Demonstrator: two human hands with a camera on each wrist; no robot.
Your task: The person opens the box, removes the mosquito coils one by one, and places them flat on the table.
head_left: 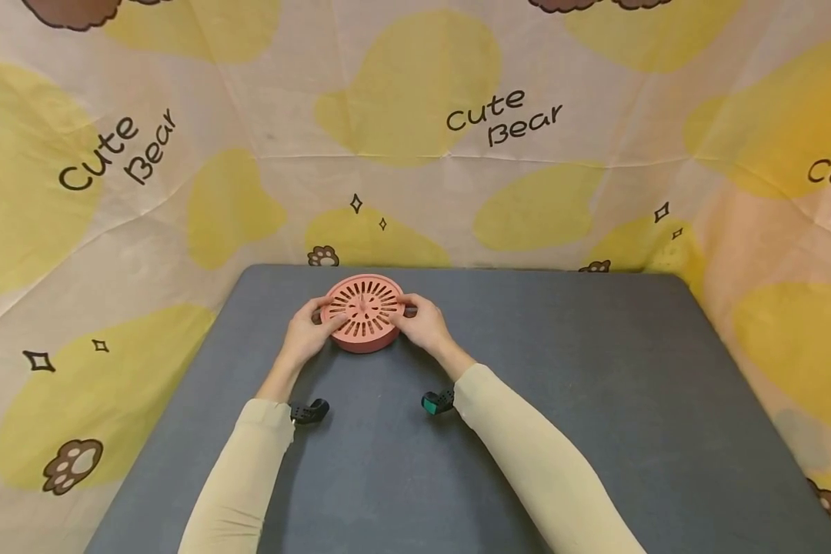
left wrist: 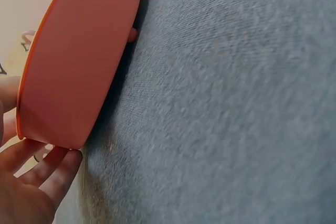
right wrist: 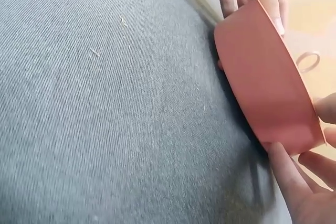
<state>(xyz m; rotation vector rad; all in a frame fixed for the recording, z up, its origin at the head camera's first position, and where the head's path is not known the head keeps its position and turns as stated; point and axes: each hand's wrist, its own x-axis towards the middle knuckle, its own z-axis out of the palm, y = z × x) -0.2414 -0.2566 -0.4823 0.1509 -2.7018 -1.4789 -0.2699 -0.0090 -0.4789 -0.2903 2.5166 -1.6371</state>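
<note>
A round pink mosquito coil holder (head_left: pixel 363 317) with a slotted lid is near the far edge of the table. My left hand (head_left: pixel 308 332) grips its left side, the thumb on top of the lid and fingers around the wall. On the opposite side my right hand (head_left: pixel 424 323) holds it the same way, thumb over the rim. In the left wrist view the holder's smooth side wall (left wrist: pixel 79 61) and a small foot (left wrist: pixel 133 35) show close to the cloth. A small ring (right wrist: pixel 308 62) stands up from the lid in the right wrist view.
The grey table (head_left: pixel 561 385) has a cloth-like surface, with a few pale threads (right wrist: pixel 95 52) on it. Behind and beside it hangs a patterned fabric curtain (head_left: pixel 402 92). Black straps (head_left: pixel 309 412) sit at both wrists.
</note>
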